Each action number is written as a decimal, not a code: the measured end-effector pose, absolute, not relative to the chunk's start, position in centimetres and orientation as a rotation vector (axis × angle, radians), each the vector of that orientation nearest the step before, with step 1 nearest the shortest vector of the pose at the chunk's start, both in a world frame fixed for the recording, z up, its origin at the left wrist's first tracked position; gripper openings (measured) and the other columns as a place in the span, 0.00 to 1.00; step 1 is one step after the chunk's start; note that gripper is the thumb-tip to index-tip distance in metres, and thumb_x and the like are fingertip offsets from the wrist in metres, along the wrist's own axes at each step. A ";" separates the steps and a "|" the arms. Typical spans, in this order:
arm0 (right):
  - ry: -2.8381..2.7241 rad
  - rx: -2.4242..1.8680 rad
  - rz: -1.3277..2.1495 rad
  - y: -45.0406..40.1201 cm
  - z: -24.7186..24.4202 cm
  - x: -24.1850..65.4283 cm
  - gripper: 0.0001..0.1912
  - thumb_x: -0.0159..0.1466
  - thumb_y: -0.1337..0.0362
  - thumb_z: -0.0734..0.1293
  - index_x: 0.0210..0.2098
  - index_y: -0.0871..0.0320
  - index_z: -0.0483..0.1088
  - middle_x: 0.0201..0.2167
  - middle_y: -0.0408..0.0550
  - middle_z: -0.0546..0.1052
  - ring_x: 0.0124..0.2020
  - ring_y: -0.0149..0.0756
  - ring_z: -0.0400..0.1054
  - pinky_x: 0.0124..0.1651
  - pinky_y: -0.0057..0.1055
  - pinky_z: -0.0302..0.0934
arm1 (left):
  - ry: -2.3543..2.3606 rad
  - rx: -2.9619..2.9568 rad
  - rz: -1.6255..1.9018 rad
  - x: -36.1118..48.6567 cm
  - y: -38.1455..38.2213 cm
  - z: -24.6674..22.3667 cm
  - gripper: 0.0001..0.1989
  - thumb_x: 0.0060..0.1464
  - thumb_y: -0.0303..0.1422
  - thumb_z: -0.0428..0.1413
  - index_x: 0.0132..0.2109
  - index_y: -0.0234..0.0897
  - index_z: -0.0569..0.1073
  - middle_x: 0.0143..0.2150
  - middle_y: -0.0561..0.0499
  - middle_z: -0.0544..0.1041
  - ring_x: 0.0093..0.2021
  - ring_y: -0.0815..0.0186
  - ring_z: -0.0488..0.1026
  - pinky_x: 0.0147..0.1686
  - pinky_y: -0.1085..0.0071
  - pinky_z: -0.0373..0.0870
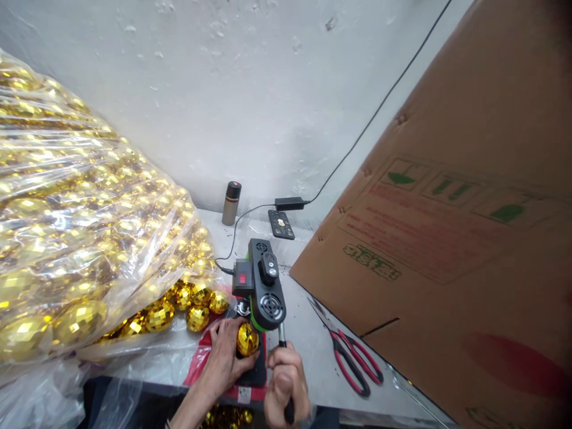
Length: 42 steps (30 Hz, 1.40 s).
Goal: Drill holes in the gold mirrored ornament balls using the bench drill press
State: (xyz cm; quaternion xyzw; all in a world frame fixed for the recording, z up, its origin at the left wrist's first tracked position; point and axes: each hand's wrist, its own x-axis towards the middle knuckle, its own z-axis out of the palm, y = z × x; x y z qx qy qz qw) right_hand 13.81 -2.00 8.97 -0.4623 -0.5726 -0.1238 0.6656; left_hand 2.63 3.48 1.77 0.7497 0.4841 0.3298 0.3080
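My left hand (227, 353) is closed around a small gold mirror ball (247, 339), fingers behind it and thumb in front. The ball is at the black base of a small bench machine (267, 286) with round vents and green edges. My right hand (286, 384) grips the machine's lever handle (282, 336), whose metal rod rises to the machine's front end and whose black grip shows below my fist. More loose gold mirror balls (197, 317) lie just left of my left hand, at the mouth of a large clear plastic bag (102, 196) filled with them. Where the ball meets the machine is partly hidden.
Red-handled scissors (353, 360) lie right of the machine, beside a large cardboard box (429, 226). Behind stand a bottle (231, 202), a phone (281, 224) and a power adapter (289, 204) with its cable (379, 108). Below the table edge, more gold pieces (226, 417) show.
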 end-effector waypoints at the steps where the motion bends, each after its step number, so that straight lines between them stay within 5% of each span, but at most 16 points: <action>1: -1.289 -1.044 -0.281 -1.9 8.3 13.8 0.21 0.79 0.66 0.54 0.28 0.53 0.60 0.26 0.36 0.68 0.26 0.27 0.65 0.55 0.33 0.66 | 1.280 1.978 0.871 2.6 3.5 1.9 0.26 0.50 0.31 0.67 0.57 0.39 0.75 0.51 0.42 0.81 0.55 0.45 0.76 0.58 0.46 0.65; 7: -1.393 -1.002 -0.340 -1.7 6.9 14.8 0.20 0.79 0.62 0.56 0.29 0.53 0.65 0.28 0.38 0.74 0.28 0.29 0.70 0.49 0.34 0.67 | 1.266 1.974 0.839 2.7 3.6 2.5 0.26 0.50 0.28 0.64 0.58 0.38 0.75 0.51 0.41 0.80 0.56 0.45 0.76 0.60 0.43 0.65; 10: -1.353 -1.018 -0.254 -2.0 10.1 15.2 0.20 0.78 0.63 0.56 0.28 0.54 0.63 0.26 0.38 0.71 0.26 0.29 0.67 0.40 0.32 0.66 | 1.294 1.969 0.861 2.8 3.6 2.3 0.28 0.49 0.28 0.67 0.58 0.38 0.75 0.52 0.41 0.81 0.57 0.44 0.76 0.60 0.43 0.67; 13: -1.306 -1.082 -0.052 -2.1 14.9 15.0 0.19 0.77 0.66 0.58 0.28 0.54 0.64 0.24 0.38 0.68 0.22 0.27 0.61 0.26 0.29 0.53 | 1.294 2.005 0.907 2.1 2.7 1.7 0.29 0.49 0.31 0.69 0.59 0.39 0.75 0.53 0.41 0.82 0.56 0.44 0.78 0.58 0.45 0.72; 19: -1.261 -1.052 -0.054 -1.7 18.2 14.2 0.19 0.76 0.70 0.60 0.27 0.55 0.63 0.23 0.38 0.65 0.22 0.27 0.61 0.27 0.29 0.53 | 1.248 2.279 1.267 -2.9 0.7 0.8 0.32 0.57 0.53 0.66 0.62 0.41 0.73 0.55 0.39 0.83 0.53 0.47 0.82 0.50 0.54 0.81; 21: -1.280 -1.035 -0.063 -1.7 17.4 14.1 0.19 0.76 0.71 0.59 0.27 0.55 0.62 0.23 0.38 0.65 0.23 0.26 0.61 0.27 0.28 0.53 | 1.431 2.349 1.345 -4.5 1.7 1.3 0.21 0.69 0.46 0.57 0.62 0.42 0.73 0.55 0.40 0.83 0.54 0.50 0.82 0.52 0.56 0.80; 24: -1.293 -1.010 -0.071 -2.0 16.2 14.1 0.19 0.75 0.73 0.59 0.27 0.55 0.61 0.24 0.38 0.65 0.24 0.26 0.63 0.28 0.27 0.55 | 1.828 2.389 1.359 -5.3 4.2 2.1 0.20 0.73 0.42 0.50 0.62 0.34 0.72 0.52 0.35 0.83 0.51 0.47 0.82 0.51 0.52 0.79; 29: -1.322 -1.020 -0.033 -2.4 15.5 14.3 0.18 0.75 0.73 0.58 0.29 0.54 0.62 0.25 0.39 0.65 0.25 0.27 0.63 0.28 0.28 0.55 | 2.014 2.346 0.875 -4.4 6.2 2.0 0.22 0.68 0.39 0.53 0.61 0.31 0.73 0.45 0.35 0.84 0.43 0.47 0.83 0.47 0.53 0.79; 38: -1.312 -1.037 0.020 -2.6 15.1 14.4 0.17 0.75 0.72 0.59 0.29 0.54 0.63 0.26 0.39 0.67 0.26 0.28 0.64 0.30 0.28 0.56 | 1.580 1.684 1.225 -6.3 2.7 3.9 0.27 0.61 0.49 0.57 0.61 0.40 0.72 0.59 0.39 0.79 0.60 0.47 0.79 0.60 0.50 0.76; 42: -1.325 -1.058 -0.005 -2.7 15.3 14.4 0.16 0.75 0.73 0.59 0.31 0.54 0.64 0.26 0.40 0.68 0.26 0.29 0.65 0.30 0.29 0.56 | 1.437 1.433 1.083 -5.1 1.6 3.6 0.32 0.59 0.52 0.58 0.62 0.38 0.66 0.53 0.41 0.83 0.53 0.49 0.83 0.54 0.52 0.80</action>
